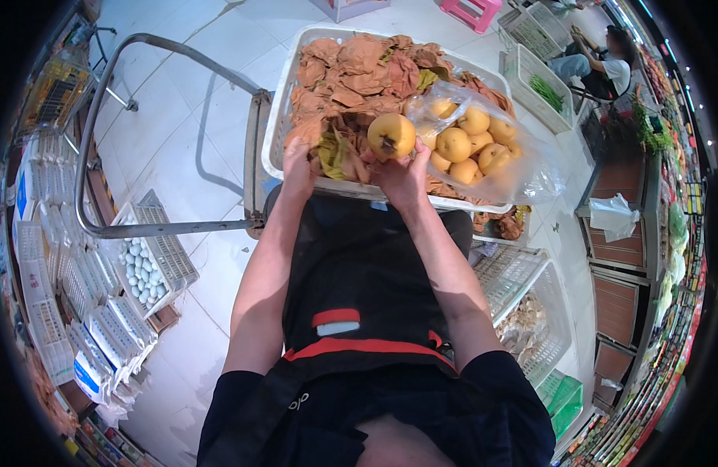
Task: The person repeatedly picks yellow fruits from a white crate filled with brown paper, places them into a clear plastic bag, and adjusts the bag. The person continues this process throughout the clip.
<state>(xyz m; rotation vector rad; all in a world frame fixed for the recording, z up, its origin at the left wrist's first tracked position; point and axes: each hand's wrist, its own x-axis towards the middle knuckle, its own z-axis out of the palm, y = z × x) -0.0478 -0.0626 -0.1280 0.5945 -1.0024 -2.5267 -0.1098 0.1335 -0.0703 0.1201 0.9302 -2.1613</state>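
Observation:
A round yellow fruit (392, 135), probably a pear with its dark end toward me, rests in my right hand (403, 175), thumb along its side. My left hand (299, 169) grips crumpled brown paper (335, 149) with a yellow-green inner side; whether a fruit sits inside it I cannot tell. Both hands are over the near edge of a white plastic crate (270, 152). Many brown paper-wrapped bundles (359, 55) fill the crate. On its right part lies a clear plastic bag (528, 169) with several bare yellow fruits (454, 145).
A metal trolley handle (160, 230) rises at the left. Beyond it stands a crate of pale eggs (142, 271). White crates (560, 327) line the right side. A pink stool (473, 11) stands ahead, and a seated person (598, 61) is at the upper right.

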